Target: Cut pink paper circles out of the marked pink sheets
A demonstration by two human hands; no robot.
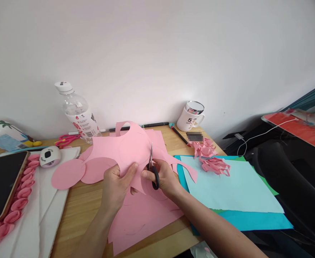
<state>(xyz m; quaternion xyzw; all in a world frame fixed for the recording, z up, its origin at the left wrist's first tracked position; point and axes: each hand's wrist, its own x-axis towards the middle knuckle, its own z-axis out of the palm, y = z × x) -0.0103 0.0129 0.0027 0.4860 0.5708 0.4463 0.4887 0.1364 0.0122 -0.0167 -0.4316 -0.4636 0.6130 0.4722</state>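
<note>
My left hand [117,184] grips the near edge of a pink paper sheet [125,148] with curved cut-outs and holds it up over the desk. My right hand [164,177] is closed round the black handles of a pair of scissors [152,168]. The blades point up and away into the pink sheet's right side. Two pink paper circles [68,173] lie on the desk left of my left hand. More pink sheets [144,216] lie flat under both hands.
Light blue, teal and green paper sheets [240,190] lie at right, with pink paper scraps [214,165] on them. A plastic bottle [78,114], a white mug [191,118], pens, pink scissors [67,139] and a small white punch [50,156] stand behind. A dark phone [0,184] ringed with pink petals lies at left.
</note>
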